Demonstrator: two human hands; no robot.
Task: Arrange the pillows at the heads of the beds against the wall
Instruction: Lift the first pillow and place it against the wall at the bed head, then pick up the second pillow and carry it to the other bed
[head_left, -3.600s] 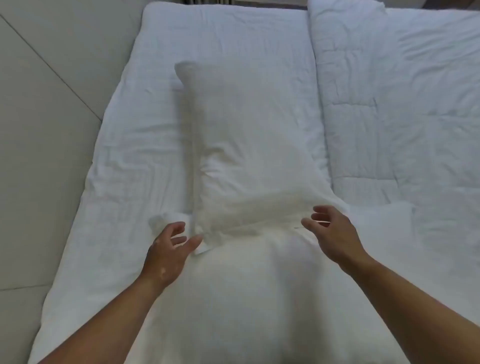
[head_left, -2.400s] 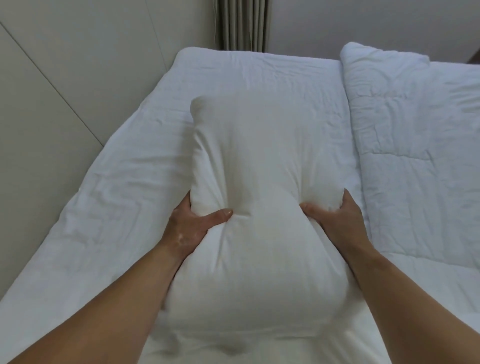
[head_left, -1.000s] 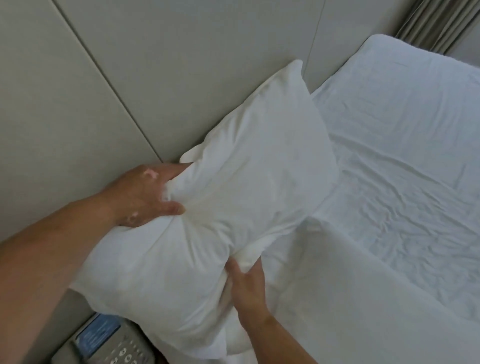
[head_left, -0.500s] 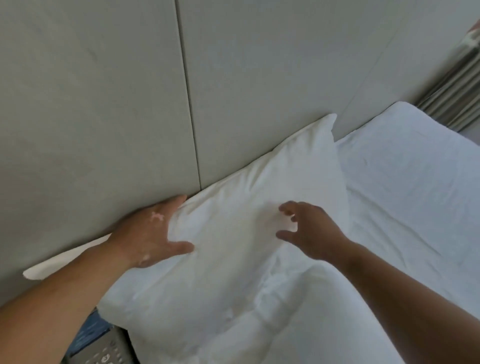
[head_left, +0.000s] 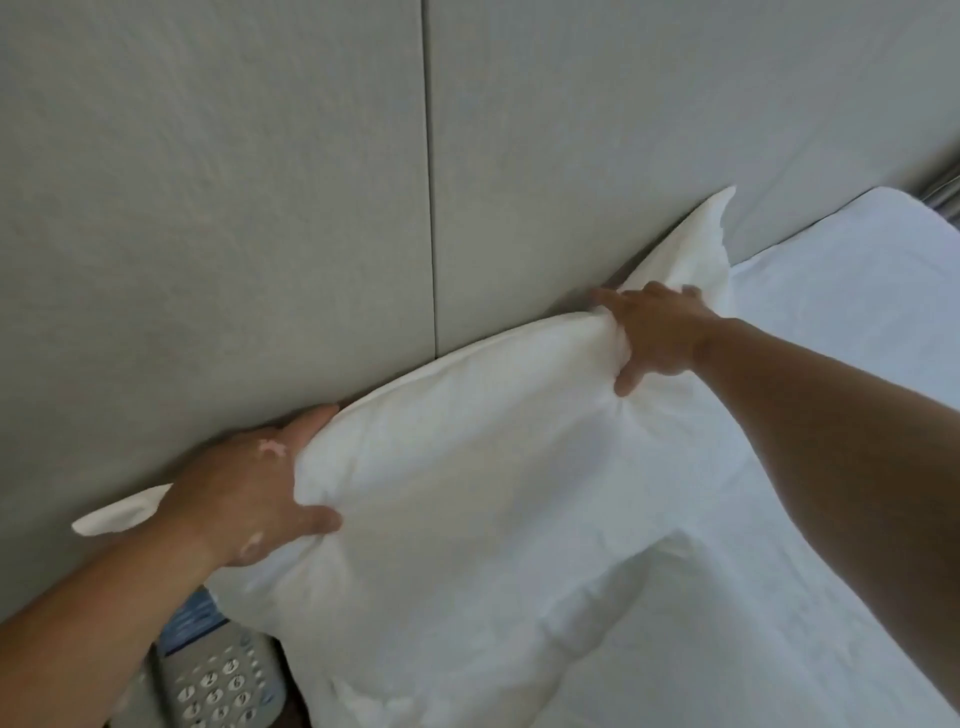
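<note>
White pillow (head_left: 467, 467) now lies along the head of the bed (head_left: 841, 332), its long edge against the wall (head_left: 260, 208). Half a second ago both hands were loose on it; now the left hand (head_left: 244, 499) and right hand (head_left: 660, 332) clench its ends, squaring it. Its near corner is cut off below; a phone (head_left: 213, 680) peeks out underneath.

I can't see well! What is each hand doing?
Left hand: closed, gripping the soft white fabric pillow.
Right hand: closed on the same pillow.
</note>
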